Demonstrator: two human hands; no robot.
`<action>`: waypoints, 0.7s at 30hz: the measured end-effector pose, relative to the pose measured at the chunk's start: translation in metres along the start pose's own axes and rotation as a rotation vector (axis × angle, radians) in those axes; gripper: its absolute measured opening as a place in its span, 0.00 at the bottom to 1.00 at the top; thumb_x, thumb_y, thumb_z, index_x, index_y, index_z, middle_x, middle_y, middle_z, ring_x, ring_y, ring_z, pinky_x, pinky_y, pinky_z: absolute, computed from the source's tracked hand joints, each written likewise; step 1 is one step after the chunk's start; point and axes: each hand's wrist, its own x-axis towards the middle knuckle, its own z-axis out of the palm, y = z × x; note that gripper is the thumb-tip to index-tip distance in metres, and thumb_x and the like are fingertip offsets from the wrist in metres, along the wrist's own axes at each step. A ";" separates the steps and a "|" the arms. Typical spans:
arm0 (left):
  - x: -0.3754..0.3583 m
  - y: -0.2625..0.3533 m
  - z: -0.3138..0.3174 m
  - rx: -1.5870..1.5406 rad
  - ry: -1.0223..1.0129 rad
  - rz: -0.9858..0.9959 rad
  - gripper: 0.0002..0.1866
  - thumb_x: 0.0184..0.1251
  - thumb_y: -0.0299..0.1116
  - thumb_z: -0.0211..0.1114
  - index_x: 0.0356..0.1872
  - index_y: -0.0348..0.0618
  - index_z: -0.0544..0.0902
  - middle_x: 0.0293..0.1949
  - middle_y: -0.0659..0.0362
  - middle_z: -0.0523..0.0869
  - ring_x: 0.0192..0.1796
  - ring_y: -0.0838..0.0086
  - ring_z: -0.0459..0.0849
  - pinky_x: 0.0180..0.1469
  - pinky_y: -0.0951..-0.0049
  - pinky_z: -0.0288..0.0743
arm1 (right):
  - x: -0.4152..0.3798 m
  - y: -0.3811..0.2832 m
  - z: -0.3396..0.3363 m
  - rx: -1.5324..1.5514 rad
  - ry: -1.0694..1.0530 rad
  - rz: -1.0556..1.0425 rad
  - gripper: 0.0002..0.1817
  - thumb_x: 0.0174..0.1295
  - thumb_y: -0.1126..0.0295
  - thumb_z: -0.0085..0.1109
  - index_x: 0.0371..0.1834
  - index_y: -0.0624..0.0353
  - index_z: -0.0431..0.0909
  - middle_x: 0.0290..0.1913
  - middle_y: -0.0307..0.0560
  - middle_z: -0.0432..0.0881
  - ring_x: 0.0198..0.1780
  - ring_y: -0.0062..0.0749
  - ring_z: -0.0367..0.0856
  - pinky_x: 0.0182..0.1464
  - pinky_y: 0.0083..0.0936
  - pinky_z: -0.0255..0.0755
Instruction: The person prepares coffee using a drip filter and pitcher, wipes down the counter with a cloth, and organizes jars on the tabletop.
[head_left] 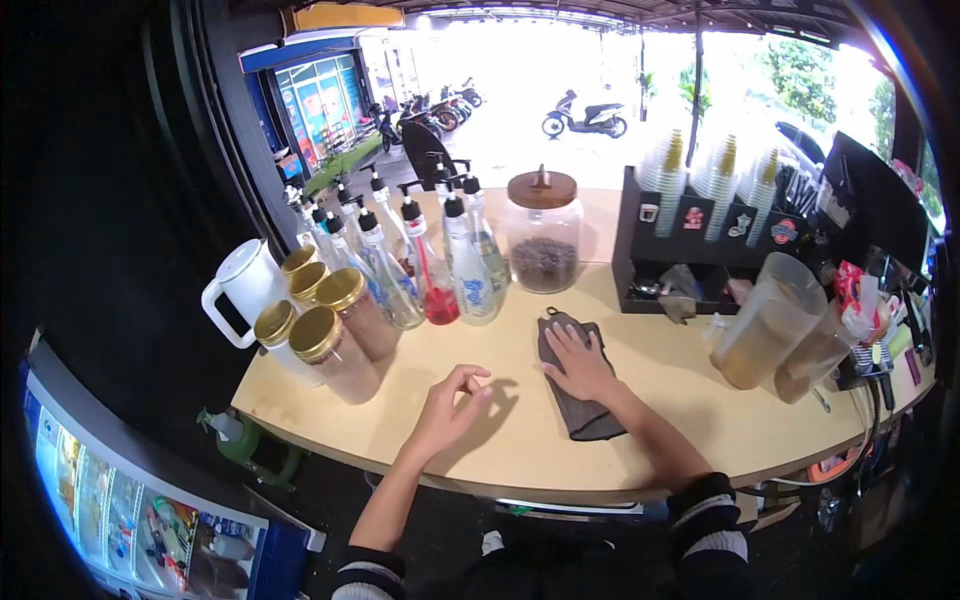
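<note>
My right hand (580,364) lies flat on a folded dark grey cloth (585,418), fingers spread over its upper part. The cloth rests on the pale wooden counter (520,445). To the left, my left hand (452,408) hovers over the counter, holding nothing, its fingers loosely bent and the thumb apart. Beyond it stand several pump bottles (470,270), one with red liquid (440,303) in the bottom. A glass jar (545,245) with a wooden lid, partly filled with dark contents, stands behind the cloth.
Gold-lidded jars (335,365) and a white pitcher (250,285) crowd the left end. On the right are a black cup organizer (690,225) with stacked plastic cups and a clear pitcher (765,320) holding brown liquid. A lit display fridge (130,510) stands at lower left.
</note>
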 end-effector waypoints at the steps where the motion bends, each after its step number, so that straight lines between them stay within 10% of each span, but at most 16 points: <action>1: 0.001 -0.007 -0.010 -0.064 0.010 0.025 0.09 0.66 0.28 0.63 0.45 0.37 0.79 0.24 0.62 0.76 0.33 0.79 0.79 0.45 0.74 0.75 | 0.011 -0.004 0.004 0.070 -0.079 0.062 0.36 0.70 0.48 0.40 0.74 0.59 0.53 0.76 0.57 0.50 0.76 0.53 0.50 0.71 0.64 0.40; 8: 0.009 -0.048 -0.041 -0.073 0.060 0.009 0.10 0.65 0.27 0.64 0.46 0.37 0.79 0.31 0.61 0.82 0.36 0.77 0.82 0.48 0.73 0.76 | -0.047 -0.016 -0.019 0.103 -0.194 -0.155 0.33 0.70 0.52 0.42 0.74 0.57 0.56 0.75 0.56 0.53 0.75 0.51 0.53 0.72 0.60 0.43; 10: -0.001 -0.060 -0.051 -0.100 0.133 -0.020 0.11 0.63 0.26 0.65 0.45 0.37 0.79 0.33 0.60 0.83 0.38 0.77 0.82 0.48 0.73 0.76 | -0.050 0.042 -0.008 0.091 0.046 -0.148 0.31 0.70 0.54 0.41 0.73 0.56 0.57 0.75 0.55 0.55 0.76 0.50 0.52 0.72 0.59 0.45; 12: -0.017 -0.065 -0.054 -0.123 0.174 -0.063 0.10 0.63 0.25 0.65 0.45 0.37 0.79 0.33 0.60 0.83 0.38 0.78 0.82 0.48 0.74 0.76 | -0.038 0.062 -0.015 -0.033 -0.004 0.312 0.31 0.70 0.56 0.41 0.73 0.58 0.58 0.74 0.55 0.58 0.75 0.51 0.53 0.70 0.61 0.47; 15: -0.036 -0.063 -0.060 -0.139 0.186 -0.089 0.10 0.64 0.25 0.64 0.45 0.36 0.79 0.32 0.61 0.82 0.38 0.80 0.81 0.47 0.76 0.76 | -0.024 0.036 0.007 -0.187 0.081 0.373 0.31 0.68 0.56 0.43 0.72 0.58 0.59 0.73 0.56 0.60 0.74 0.52 0.56 0.69 0.62 0.49; 21: -0.033 -0.050 -0.049 -0.173 0.219 -0.085 0.10 0.64 0.24 0.64 0.46 0.35 0.78 0.34 0.61 0.82 0.38 0.82 0.80 0.46 0.78 0.75 | -0.005 -0.132 0.025 0.115 -0.096 -0.288 0.30 0.69 0.53 0.43 0.72 0.53 0.59 0.74 0.54 0.57 0.77 0.48 0.48 0.72 0.61 0.41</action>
